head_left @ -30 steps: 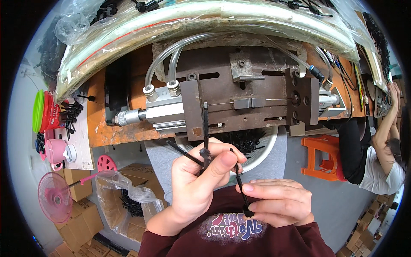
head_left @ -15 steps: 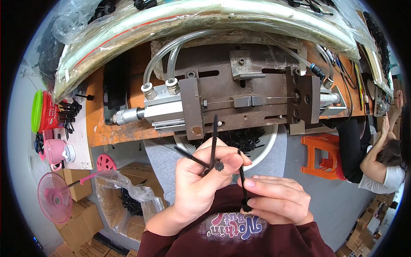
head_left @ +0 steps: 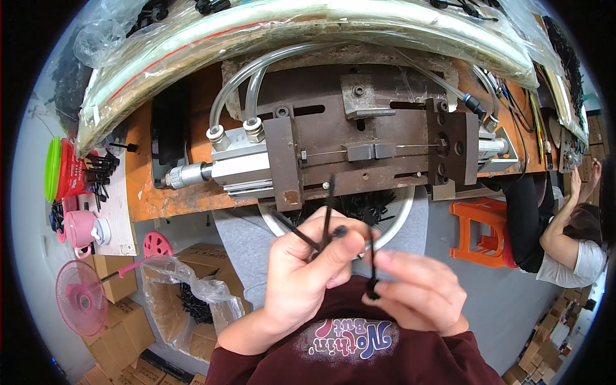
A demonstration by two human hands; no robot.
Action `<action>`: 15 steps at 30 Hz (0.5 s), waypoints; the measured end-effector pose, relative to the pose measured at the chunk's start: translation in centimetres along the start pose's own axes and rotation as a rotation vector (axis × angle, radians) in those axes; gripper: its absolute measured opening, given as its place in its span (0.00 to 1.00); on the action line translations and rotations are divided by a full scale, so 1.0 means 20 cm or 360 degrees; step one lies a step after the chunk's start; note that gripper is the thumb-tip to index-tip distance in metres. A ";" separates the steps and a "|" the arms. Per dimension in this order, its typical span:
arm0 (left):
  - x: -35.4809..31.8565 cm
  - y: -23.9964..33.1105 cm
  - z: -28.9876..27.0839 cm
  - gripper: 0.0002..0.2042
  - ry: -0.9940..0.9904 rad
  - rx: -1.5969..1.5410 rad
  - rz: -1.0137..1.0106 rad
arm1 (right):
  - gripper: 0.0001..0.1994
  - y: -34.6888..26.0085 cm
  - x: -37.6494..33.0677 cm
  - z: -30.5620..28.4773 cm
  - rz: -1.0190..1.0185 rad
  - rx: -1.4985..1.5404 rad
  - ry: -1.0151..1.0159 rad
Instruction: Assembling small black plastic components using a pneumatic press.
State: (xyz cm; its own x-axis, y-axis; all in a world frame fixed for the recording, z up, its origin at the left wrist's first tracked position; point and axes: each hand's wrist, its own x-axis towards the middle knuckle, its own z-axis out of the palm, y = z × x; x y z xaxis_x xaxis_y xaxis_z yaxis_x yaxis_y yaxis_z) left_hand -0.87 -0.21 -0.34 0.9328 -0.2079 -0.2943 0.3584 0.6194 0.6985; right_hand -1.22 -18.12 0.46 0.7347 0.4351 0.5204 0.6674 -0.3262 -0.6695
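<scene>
My left hand is closed around three black mascara wands; one points up, one slants to the left, and one has its bristle tip toward me. Pinched between the fingertips of my right hand is another black mascara wand, upright, its wider cap end down. Its upper tip is near my left thumb and fingers; blur hides whether they touch. Beyond both hands stands a brown metal fixture with a thin rod through a small grey block. Under the bench edge, a white basket holds more black wands.
Clear hoses and a metal cylinder flank the fixture on the orange bench. Left are a pink fan, cartons and a plastic-lined box. Right are an orange stool and another person.
My right hand has moved slightly up with its wand and is blurred. My left hand has tilted a little, shifting its wands slightly right.
</scene>
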 end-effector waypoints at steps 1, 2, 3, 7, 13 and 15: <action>0.00 0.00 0.00 0.12 -0.0026 0.0009 -0.0039 | 0.16 0.01 0.01 -0.01 -0.0014 -0.0068 0.0036; -0.01 0.00 0.00 0.14 -0.0031 0.0004 -0.0045 | 0.17 0.03 0.04 -0.02 -0.0019 -0.0146 0.0036; -0.01 0.00 0.00 0.15 -0.0045 -0.0002 -0.0056 | 0.16 0.04 0.06 -0.04 0.0052 -0.0266 0.0013; -0.03 -0.01 -0.03 0.16 -0.0183 -0.0200 0.0015 | 0.10 0.14 0.13 -0.02 0.0000 -0.0600 -0.0084; -0.03 0.04 0.01 0.19 -0.0176 0.0340 0.0194 | 0.06 0.17 0.18 0.00 -0.0040 -0.0976 -0.0283; -0.04 0.07 0.03 0.20 -0.0065 0.0372 0.0102 | 0.07 0.18 0.21 0.00 -0.0045 -0.0982 -0.0275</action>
State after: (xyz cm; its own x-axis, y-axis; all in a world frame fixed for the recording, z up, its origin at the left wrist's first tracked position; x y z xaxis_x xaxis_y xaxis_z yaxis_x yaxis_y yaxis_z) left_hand -1.09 0.33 1.27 0.9530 -0.2069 -0.2212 0.2927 0.4413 0.8483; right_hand 4.22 -17.57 0.26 0.7202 0.5628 0.4057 0.6711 -0.7133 -0.2019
